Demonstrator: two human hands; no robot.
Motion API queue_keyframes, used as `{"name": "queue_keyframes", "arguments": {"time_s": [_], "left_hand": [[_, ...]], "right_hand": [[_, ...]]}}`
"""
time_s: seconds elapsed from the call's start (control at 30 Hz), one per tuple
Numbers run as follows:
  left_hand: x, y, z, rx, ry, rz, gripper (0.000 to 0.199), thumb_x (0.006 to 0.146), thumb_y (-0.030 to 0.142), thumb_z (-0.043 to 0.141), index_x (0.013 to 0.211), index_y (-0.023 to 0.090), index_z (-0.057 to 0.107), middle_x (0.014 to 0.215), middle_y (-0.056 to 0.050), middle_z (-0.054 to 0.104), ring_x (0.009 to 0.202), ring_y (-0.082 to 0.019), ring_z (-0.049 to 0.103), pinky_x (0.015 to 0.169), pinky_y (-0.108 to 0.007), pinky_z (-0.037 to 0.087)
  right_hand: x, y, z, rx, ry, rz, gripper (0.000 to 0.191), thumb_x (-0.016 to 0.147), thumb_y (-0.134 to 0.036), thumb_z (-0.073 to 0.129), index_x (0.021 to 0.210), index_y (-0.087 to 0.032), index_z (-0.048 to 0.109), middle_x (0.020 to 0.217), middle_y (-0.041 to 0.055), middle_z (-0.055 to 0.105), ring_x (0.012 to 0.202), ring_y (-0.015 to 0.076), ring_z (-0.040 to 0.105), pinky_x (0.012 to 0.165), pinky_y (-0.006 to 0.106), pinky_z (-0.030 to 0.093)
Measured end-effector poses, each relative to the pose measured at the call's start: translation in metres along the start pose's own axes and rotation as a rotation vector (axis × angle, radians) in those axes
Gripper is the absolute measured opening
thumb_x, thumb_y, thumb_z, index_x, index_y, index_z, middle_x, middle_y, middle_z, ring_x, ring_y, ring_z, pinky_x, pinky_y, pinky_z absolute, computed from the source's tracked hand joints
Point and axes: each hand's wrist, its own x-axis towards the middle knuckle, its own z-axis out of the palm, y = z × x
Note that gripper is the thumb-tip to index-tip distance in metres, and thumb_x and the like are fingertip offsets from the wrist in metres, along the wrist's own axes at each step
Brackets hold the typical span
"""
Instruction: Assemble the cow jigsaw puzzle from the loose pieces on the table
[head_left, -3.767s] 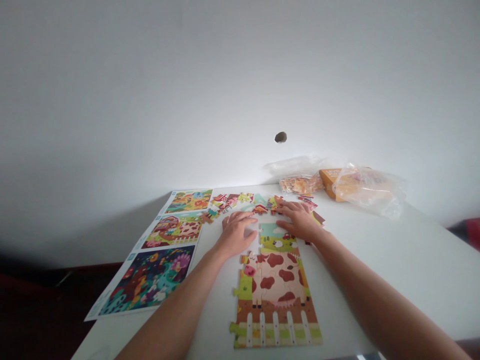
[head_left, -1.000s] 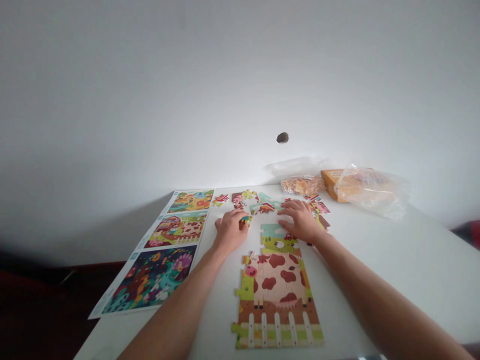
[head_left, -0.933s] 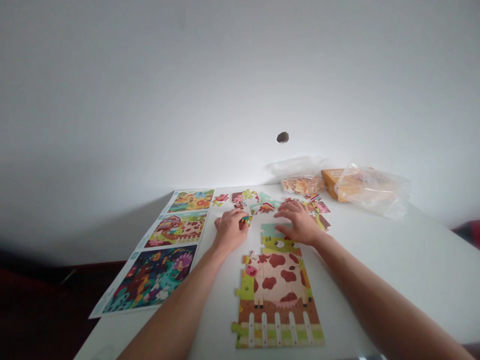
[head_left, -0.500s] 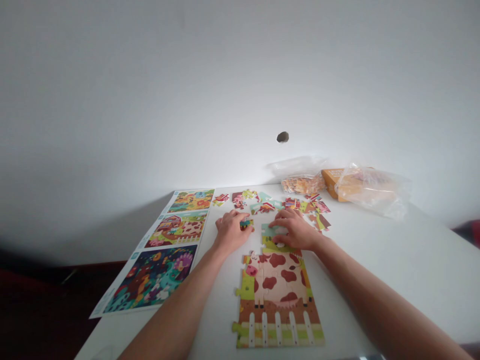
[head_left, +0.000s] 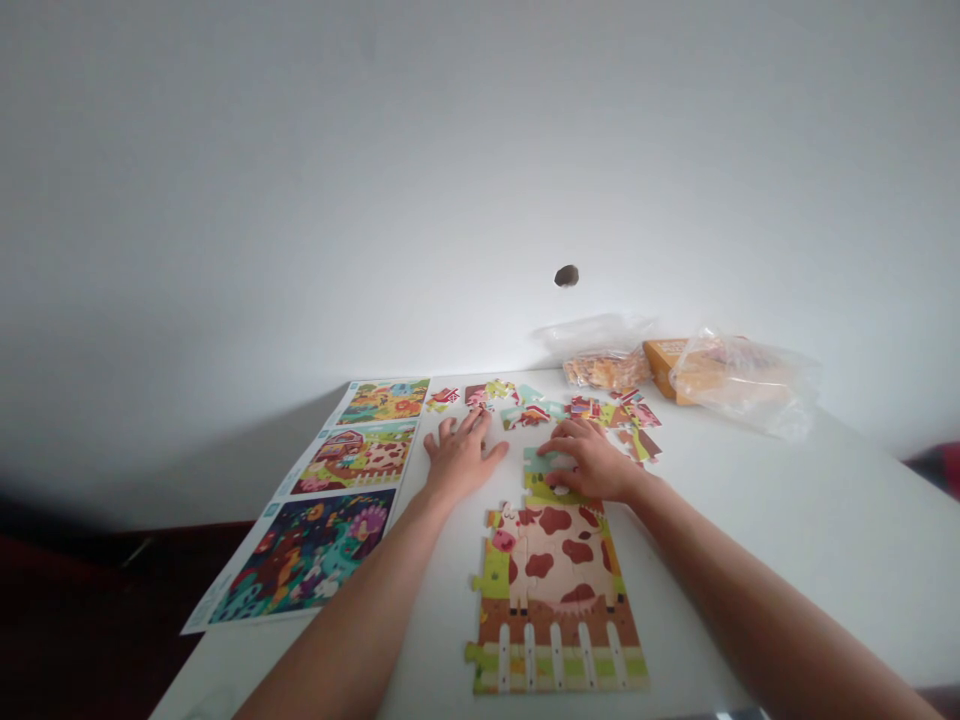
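A partly joined jigsaw puzzle (head_left: 566, 570) of a spotted cow behind a white fence lies flat in front of me. My right hand (head_left: 589, 460) rests over its upper end, fingers bent and apart, covering part of the green and pale blue pieces there. My left hand (head_left: 461, 460) is spread on the table, left of the puzzle's top, with no piece visible in its fingers. Just past its fingertips lies a group of loose pieces (head_left: 495, 390). More loose pieces, with a red one (head_left: 532, 415), lie beyond and between the hands.
A printed sheet (head_left: 352, 460) with three pictures lies along the table's left side. At the back right are a bag of puzzle pieces (head_left: 606, 370), an orange box (head_left: 664, 365) and crumpled clear plastic (head_left: 757, 385). The white wall (head_left: 450, 200) has a hole (head_left: 566, 276).
My left hand has opened and spread its fingers, reaching slightly forward. The small teal-and-dark piece at its fingertips is no longer visible. My right hand has stayed in place.
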Motion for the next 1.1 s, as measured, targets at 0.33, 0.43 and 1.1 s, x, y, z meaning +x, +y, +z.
{"name": "queue_keyframes", "arguments": {"time_s": [0.33,0.43,1.1], "left_hand": [[0.002,-0.003,-0.003,0.017,0.118,-0.104,0.028,0.085,0.043,0.061,0.107,0.029,0.070,0.117,-0.009,0.060,0.112,-0.031,0.050,0.095,-0.047,0.040],[0.002,-0.005,-0.003,-0.007,0.120,-0.133,0.021,0.087,0.030,0.056,0.103,0.028,0.071,0.116,-0.008,0.062,0.112,-0.031,0.050,0.092,-0.047,0.041],[-0.001,-0.002,-0.012,-0.055,0.067,-0.091,0.051,0.068,-0.001,0.052,0.103,0.030,0.071,0.111,-0.004,0.067,0.113,-0.028,0.052,0.100,-0.054,0.034]], "right_hand": [[-0.001,0.003,0.000,0.011,-0.007,0.017,0.035,0.081,-0.039,0.075,0.114,-0.029,0.070,0.110,0.0065,0.060,0.108,0.0265,0.053,0.101,0.045,0.037],[-0.001,0.005,0.000,0.011,-0.009,0.024,0.035,0.080,-0.040,0.077,0.113,-0.029,0.070,0.111,0.0066,0.060,0.109,0.0271,0.052,0.102,0.045,0.037],[-0.001,0.009,0.003,0.022,-0.003,0.020,0.036,0.081,-0.038,0.076,0.114,-0.028,0.070,0.112,0.0072,0.060,0.110,0.0278,0.051,0.102,0.046,0.036]]}}
